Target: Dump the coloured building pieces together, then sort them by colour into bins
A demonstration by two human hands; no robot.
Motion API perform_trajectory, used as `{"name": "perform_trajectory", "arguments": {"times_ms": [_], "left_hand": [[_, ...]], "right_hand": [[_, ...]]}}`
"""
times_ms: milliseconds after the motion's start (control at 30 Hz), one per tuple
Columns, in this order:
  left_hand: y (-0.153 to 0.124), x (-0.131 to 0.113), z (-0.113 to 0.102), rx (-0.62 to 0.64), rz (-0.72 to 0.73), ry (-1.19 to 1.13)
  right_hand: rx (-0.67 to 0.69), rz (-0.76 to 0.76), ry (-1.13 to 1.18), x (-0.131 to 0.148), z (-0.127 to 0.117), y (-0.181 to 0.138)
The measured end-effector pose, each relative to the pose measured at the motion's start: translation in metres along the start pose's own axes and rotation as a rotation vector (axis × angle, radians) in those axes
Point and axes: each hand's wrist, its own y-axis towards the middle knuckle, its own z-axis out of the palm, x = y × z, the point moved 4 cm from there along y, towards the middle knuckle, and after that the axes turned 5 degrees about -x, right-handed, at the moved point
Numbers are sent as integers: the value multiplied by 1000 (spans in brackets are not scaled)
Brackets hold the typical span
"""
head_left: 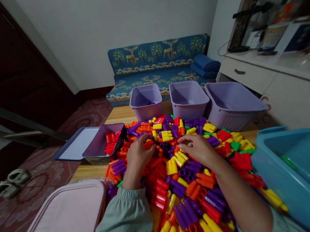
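A wide heap of plastic building pieces [186, 210] in purple, red, orange, yellow and green covers the wooden table; many are shaped like joined tubes. My left hand [138, 157] is at the heap's left middle, its fingers curled round an orange building piece [148, 145]. Across a small gap, my right hand [198, 148] hovers low over the pieces. Its fingers point left and are a little apart, and I see nothing held in them. Yellow tube pieces [171, 166] lie just below and between both hands.
Three lilac bins [148, 111] stand along the table's far edge, the left one with something purple inside. A metal tin [95, 158] holding red pieces sits left beside its lid [77, 143]. A pink lidded box [60, 224] is near left, a blue tub [293, 187] near right.
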Motion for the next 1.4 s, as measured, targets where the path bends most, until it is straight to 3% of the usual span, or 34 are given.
{"name": "perform_trajectory", "arguments": {"times_ms": [100, 200, 300, 400, 500, 700, 900, 1067, 1233, 1400], "left_hand": [[0, -4, -1, -12, 49, -37], [0, -7, -2, -19, 61, -84], [1, -10, -4, -109, 67, -178], [2, -13, -8, -181, 32, -363], [3, -13, -7, -172, -57, -642], [3, -9, 13, -73, -224, -1062], [3, -3, 35, 45, -278, -1073], [1, -6, 35, 111, -291, -950], [-2, -13, 39, 265, -304, -1056], [-3, -16, 40, 316, -309, -1132]], "right_hand": [[-30, -22, -57, 2, -2, 0], [-70, -163, -214, 8, -3, -1], [-76, -287, -326, 11, 0, -2], [-60, -321, -361, 12, 4, -2], [-44, -319, -395, 13, 7, -3], [86, -294, -463, 12, 16, -8], [142, -253, -452, 10, 19, -7], [159, -278, -421, 13, 18, -8], [190, -304, -334, 15, 21, -11], [93, -269, -193, 14, 19, -8]]}}
